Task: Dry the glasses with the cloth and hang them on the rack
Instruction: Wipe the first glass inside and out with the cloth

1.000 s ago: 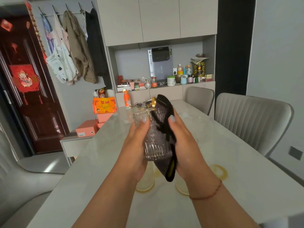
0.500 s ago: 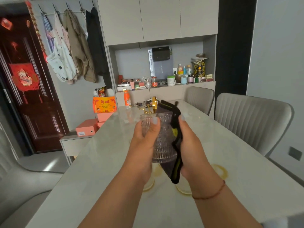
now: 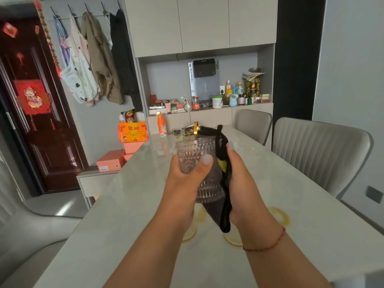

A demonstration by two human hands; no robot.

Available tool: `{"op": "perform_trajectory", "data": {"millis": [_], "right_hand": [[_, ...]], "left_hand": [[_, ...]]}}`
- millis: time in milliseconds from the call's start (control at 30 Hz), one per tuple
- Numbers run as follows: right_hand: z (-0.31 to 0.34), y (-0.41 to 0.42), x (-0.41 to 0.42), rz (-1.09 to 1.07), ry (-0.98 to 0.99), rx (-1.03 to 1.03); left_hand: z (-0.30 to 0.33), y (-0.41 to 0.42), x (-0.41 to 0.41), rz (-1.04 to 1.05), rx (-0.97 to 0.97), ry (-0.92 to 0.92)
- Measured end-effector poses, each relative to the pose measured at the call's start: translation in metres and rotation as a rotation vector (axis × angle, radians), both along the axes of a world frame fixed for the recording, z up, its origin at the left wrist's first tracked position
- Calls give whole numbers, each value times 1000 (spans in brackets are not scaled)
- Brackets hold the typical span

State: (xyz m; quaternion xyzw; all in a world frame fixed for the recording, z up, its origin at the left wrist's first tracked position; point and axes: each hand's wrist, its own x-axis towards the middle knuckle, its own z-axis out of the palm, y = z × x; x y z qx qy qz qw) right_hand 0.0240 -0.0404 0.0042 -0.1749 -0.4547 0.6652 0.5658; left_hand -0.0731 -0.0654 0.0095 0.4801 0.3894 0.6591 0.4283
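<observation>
I hold a clear ribbed glass (image 3: 192, 151) upright above the pale table (image 3: 301, 204). My left hand (image 3: 185, 177) wraps its near left side, thumb across the front. My right hand (image 3: 239, 179) presses a black cloth (image 3: 223, 183) with a yellow patch against the glass's right side; the cloth drapes over the rim and hangs below my palm. Under my hands lie gold-rimmed round bases (image 3: 234, 239) on the table, partly hidden. A gold metal piece (image 3: 196, 126), maybe the rack, shows behind the glass.
Two grey chairs (image 3: 318, 150) stand along the table's right edge. An orange bottle (image 3: 161, 124), keys and a small box sit at the far end. A side table with pink boxes (image 3: 110, 162) stands at the left. A cluttered cabinet shelf (image 3: 207, 102) is behind.
Both hands have lifted the glass a little and brought it upright. The cloth has slid from the front of the glass round to its right side and rim.
</observation>
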Motion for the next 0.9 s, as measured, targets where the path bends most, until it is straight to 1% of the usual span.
{"op": "perform_trajectory", "data": {"millis": [33,67,133,167,200,267,367,433,500,567,633,733,833,900], "right_hand": [[1,-3,1,91,69,-58],[-2,-2,0,131,111,-61],[-9,0,-5,15,120,10],[-10,-1,-7,-90,75,67],[-10,-3,-9,-198,7,117],[-14,-6,-13,-372,-157,233],[-17,-8,-16,-465,-295,348],[-16,-5,-15,-392,-281,315],[-12,-2,-11,-232,-177,204],[-10,3,-7,-153,-117,92],[-6,2,-2,-69,7,-50],[-3,-7,-2,159,178,-205],[-9,-7,-6,151,245,-268],[-10,-9,-9,134,273,-313]], "left_hand": [[2,0,-1,-34,-18,-32],[3,1,0,-53,-28,-76],[2,4,2,-12,-24,-166],[1,5,1,43,-10,-151],[1,6,1,97,6,-84],[0,7,0,132,41,50],[2,2,1,101,50,100],[1,0,0,67,57,107],[-1,-2,-2,42,42,80],[-5,-1,-3,38,34,51],[-9,1,-2,35,35,39],[-12,2,2,5,43,-19],[-11,5,2,-15,98,-125],[-11,5,3,29,137,-75]]}}
